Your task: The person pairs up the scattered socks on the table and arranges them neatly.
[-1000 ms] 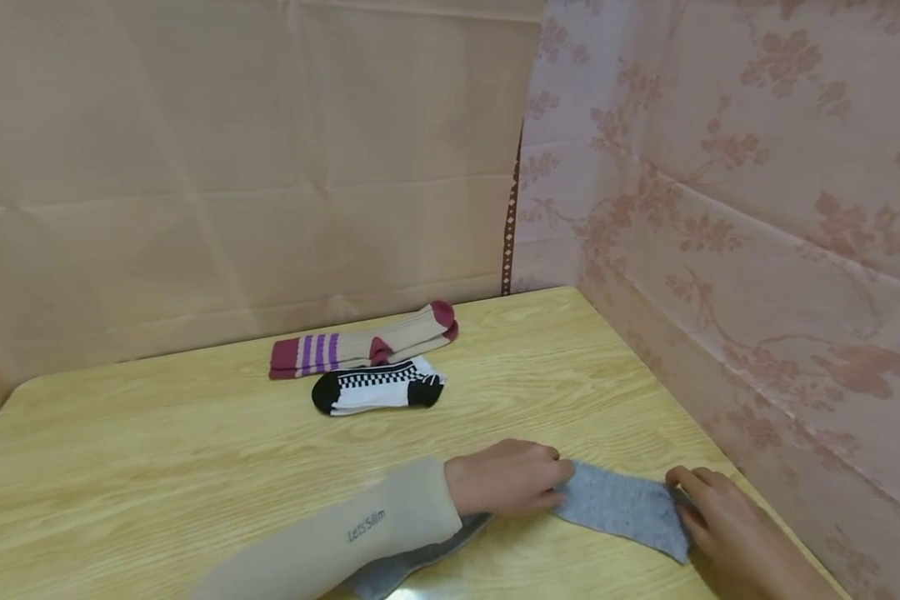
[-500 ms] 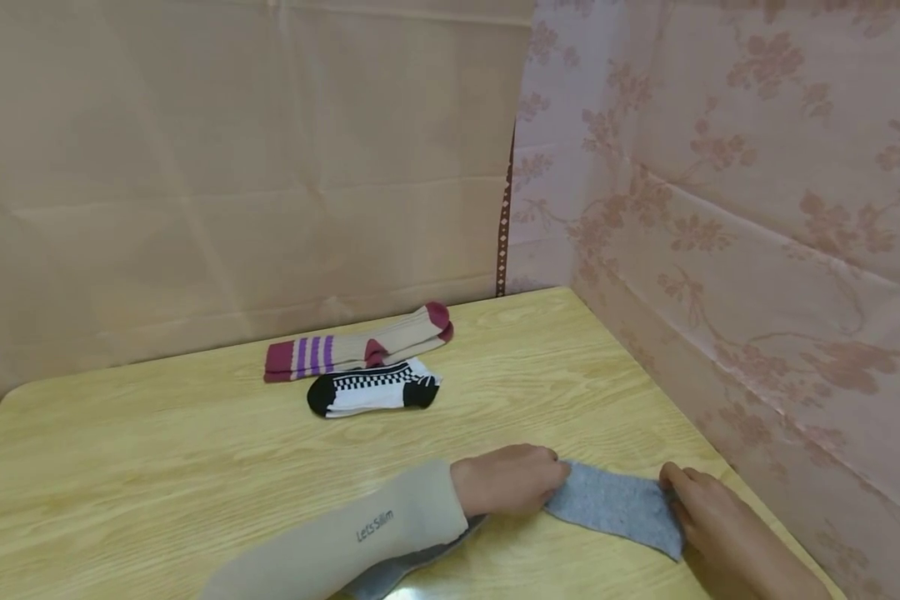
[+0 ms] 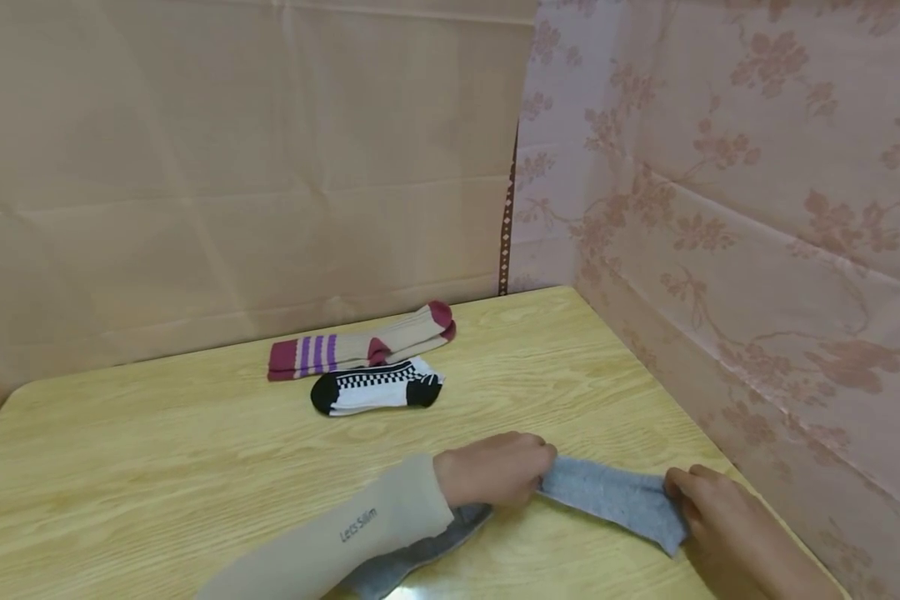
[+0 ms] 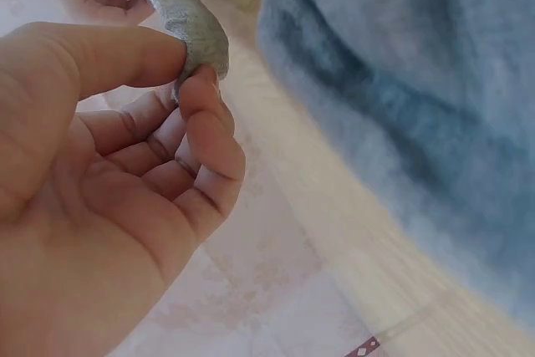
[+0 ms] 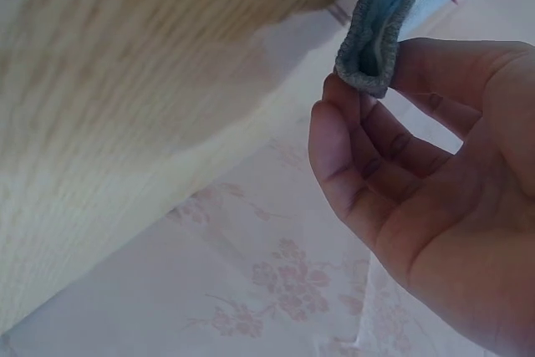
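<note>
A grey sock [image 3: 607, 492] stretches between both hands at the front right of the table. My left hand [image 3: 495, 468] pinches one part of it between thumb and forefinger, with the other fingers curled, as the left wrist view shows. At the other end my right hand [image 3: 720, 517] pinches the edge of the opening. The right wrist view looks into that opening [image 5: 368, 56], its rim held between thumb and fingertips. More grey knit fabric [image 3: 427, 550] lies under the left forearm, partly hidden by the sleeve; it fills the right side of the left wrist view, blurred.
Beige socks with maroon toes and purple stripes [image 3: 352, 350] lie at the back of the wooden table [image 3: 157, 450]. Black-and-white checkered ankle socks [image 3: 375, 393] lie just in front of them. A beige cloth [image 3: 232, 167] hangs behind, and a floral cloth [image 3: 757, 208] on the right.
My left hand has shifted slightly left and up with its part of the grey sock. The stretched fabric now looks narrower and tilted. My right hand has barely moved.
</note>
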`<state>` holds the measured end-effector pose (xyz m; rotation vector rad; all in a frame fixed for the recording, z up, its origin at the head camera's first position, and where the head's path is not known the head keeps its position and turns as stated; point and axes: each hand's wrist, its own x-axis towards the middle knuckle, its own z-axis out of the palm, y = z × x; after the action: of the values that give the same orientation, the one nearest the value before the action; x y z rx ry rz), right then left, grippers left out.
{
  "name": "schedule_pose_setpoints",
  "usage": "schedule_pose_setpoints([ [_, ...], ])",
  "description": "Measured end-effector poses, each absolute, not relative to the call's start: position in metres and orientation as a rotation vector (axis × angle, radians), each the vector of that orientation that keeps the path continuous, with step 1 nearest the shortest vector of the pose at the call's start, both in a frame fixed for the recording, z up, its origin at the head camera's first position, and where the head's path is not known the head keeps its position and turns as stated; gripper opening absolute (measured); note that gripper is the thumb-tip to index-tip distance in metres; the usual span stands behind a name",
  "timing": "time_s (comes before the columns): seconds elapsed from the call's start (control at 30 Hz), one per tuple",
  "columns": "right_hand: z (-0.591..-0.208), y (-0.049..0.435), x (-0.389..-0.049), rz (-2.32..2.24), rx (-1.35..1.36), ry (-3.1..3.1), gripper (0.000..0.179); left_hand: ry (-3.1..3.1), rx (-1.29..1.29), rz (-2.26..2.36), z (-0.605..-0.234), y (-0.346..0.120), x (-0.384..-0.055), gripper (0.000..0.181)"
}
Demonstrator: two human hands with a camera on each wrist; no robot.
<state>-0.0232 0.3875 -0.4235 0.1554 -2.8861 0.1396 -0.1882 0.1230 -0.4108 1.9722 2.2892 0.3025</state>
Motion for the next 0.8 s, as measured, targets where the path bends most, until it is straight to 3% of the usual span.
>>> schedule_pose_setpoints([
  [0.33, -0.413, 0.384, -0.027, 0.17, 0.05, -2.967, 0.017, 2.302, 1.992, 0.298, -0.402, 0.113, -0.189, 0.014],
  [0.8, -0.419, 0.383, -0.037, -0.02, 0.319, -2.643, 0.028, 2.227, 1.921, 0.429, -0.391, 0.096, -0.191, 0.032],
])
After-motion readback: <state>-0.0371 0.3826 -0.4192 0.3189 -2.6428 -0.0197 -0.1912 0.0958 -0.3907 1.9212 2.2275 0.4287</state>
